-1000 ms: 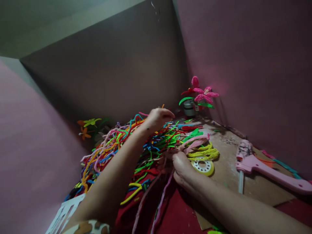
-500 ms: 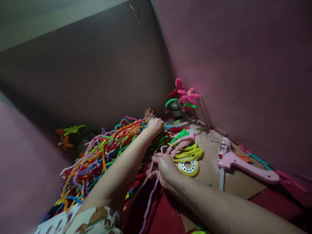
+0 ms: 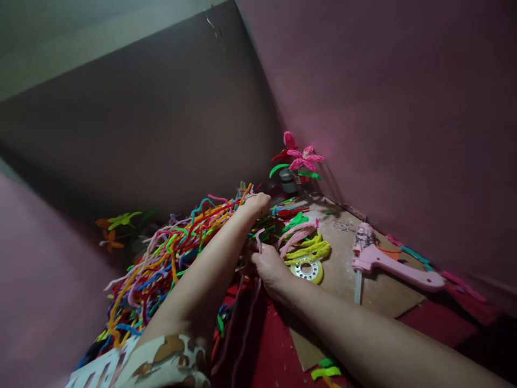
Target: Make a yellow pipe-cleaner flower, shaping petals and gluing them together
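Observation:
My right hand (image 3: 271, 269) is closed around light pink pipe cleaners (image 3: 246, 337); their long ends hang down below it, and one short tip sticks up above the fingers. My left hand (image 3: 258, 203) reaches across to the far end of a big heap of multicoloured pipe cleaners (image 3: 161, 264). It looks closed, but its fingertips and whatever they grip are hidden. Just right of my right hand lie bent bundles of pink pipe cleaners (image 3: 299, 236) and yellow pipe cleaners (image 3: 310, 251). A yellow-rimmed wheel (image 3: 319, 274) with a silvery holed centre lies beside them.
A pink hot glue gun (image 3: 398, 269) rests on a brown board (image 3: 375, 302) over a red surface. Pink pipe-cleaner flowers (image 3: 306, 158) stand near a grey container (image 3: 288, 181) in the corner. Orange and green flowers (image 3: 117, 229) are at the left. A white slatted basket (image 3: 100, 366) sits under the heap.
My right hand has moved slightly up, its fingers now closed together around the pink strands. My left hand stays at the heap's far end. The view has shifted a little.

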`<move>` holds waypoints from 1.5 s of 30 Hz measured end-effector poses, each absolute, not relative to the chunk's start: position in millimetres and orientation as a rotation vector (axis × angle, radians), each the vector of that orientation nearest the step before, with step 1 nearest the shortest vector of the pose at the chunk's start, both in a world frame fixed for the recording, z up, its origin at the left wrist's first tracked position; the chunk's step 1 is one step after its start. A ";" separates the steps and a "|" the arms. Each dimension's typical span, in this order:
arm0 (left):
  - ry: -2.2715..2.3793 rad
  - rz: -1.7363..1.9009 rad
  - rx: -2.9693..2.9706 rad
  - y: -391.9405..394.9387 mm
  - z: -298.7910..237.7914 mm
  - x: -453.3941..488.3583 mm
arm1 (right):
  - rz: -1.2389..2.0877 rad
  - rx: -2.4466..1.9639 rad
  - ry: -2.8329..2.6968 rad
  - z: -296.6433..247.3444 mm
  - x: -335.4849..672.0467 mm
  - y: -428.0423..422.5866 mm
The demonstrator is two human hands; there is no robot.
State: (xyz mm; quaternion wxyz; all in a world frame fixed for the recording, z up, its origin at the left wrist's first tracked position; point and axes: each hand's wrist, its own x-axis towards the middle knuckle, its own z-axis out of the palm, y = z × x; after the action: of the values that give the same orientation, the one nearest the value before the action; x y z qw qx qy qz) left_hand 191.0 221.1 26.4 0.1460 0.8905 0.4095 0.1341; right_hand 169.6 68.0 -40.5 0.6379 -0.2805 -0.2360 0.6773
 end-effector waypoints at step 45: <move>1.129 0.420 1.674 8.4 30.1 20.1 | 1.583 -0.559 -0.469 -31.9 181.6 52.4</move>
State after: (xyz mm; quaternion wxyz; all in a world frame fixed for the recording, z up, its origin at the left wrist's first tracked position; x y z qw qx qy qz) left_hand 20.1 8.4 30.1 0.5138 0.6963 0.4698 0.1745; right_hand 181.6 52.4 -31.9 0.6437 -0.2454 -0.2060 0.6950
